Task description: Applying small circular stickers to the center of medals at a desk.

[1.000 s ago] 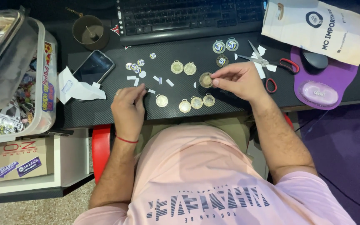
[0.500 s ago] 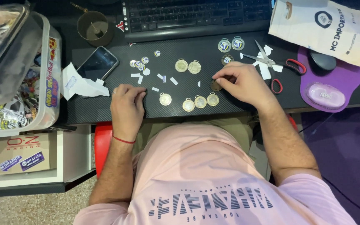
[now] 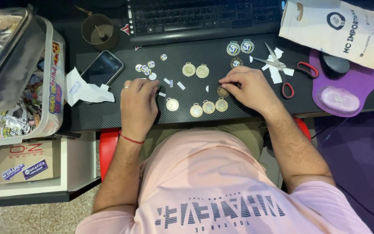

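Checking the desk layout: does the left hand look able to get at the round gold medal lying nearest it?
Probably yes: the left hand rests beside the round gold medal, with only bare black desk between them.

Round gold medal (image 3: 222, 91) lying flat on the dark desk, beside three others

Both hands, left (image 3: 138, 104) and right (image 3: 247, 88), rest palm-down, fingers curled.

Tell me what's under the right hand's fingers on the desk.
A gold medal lies on the black desk under the right hand, only its near edge showing. The fingers cover the rest, so its face cannot be seen.
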